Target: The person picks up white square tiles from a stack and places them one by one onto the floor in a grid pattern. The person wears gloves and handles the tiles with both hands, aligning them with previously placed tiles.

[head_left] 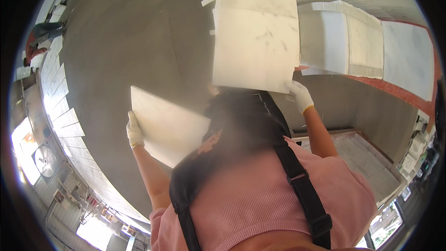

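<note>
My left hand, in a white glove, is closed on the outer edge of a white stone tile. That tile is tilted, and its inner side reaches my dark apron. Ahead of me, a second square tile, pale with grey veins, lies over the near end of a row of tiles. My right hand, gloved too, grips its near right corner. Whether this tile rests on anything beneath cannot be made out. The fingertips of both hands are partly hidden by the tiles.
Stacked pale tiles run off to the right along a red edge. More tiles line the far left, beyond a grey floor. A framed crate stands at my right. Another person is at the far left.
</note>
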A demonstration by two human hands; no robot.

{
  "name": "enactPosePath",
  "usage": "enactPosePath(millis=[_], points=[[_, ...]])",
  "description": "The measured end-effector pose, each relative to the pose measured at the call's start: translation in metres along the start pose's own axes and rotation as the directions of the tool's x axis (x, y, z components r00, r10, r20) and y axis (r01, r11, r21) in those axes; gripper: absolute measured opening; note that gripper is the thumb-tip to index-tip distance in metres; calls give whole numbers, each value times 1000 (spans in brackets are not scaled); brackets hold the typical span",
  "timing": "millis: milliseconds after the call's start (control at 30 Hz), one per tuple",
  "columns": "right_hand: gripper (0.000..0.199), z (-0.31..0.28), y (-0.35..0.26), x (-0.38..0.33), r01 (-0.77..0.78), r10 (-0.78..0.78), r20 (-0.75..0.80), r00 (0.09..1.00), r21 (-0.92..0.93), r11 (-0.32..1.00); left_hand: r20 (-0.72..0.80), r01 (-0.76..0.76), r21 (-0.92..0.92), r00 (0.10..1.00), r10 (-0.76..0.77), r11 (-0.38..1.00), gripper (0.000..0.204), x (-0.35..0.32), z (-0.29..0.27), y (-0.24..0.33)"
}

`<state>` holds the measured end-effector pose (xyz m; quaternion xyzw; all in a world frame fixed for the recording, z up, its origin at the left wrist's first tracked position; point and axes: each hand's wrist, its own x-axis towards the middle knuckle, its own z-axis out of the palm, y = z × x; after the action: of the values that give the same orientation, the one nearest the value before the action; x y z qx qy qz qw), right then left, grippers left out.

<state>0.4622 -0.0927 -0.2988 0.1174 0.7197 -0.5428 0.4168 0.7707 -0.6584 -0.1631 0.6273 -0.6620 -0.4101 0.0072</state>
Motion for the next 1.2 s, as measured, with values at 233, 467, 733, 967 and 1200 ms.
enactPosePath(millis=[233, 467, 733, 967, 1200], points=[[41, -10, -13, 56, -183, 17, 304, 952, 526, 831, 5, -21, 56, 1000, 21, 998, 80, 35, -29, -18], [55, 27, -46, 29, -185, -2, 372, 928, 467, 864, -110, 83, 269, 992, -55, 960, 77, 18, -94, -60], [66, -5, -70, -8, -267, 167, 314, 935, 307, 914, -107, 244, 30, 965, -240, 969, 75, -50, -125, -91], [60, 20, -89, 9, -242, 149, 333, 931, 255, 936, -126, 233, 86, 967, -222, 969, 73, -40, -103, -126], [56, 69, -143, 6, -119, 69, 326, 943, 136, 983, -129, 250, 4, 960, -247, 968, 73, -28, -91, -156]])
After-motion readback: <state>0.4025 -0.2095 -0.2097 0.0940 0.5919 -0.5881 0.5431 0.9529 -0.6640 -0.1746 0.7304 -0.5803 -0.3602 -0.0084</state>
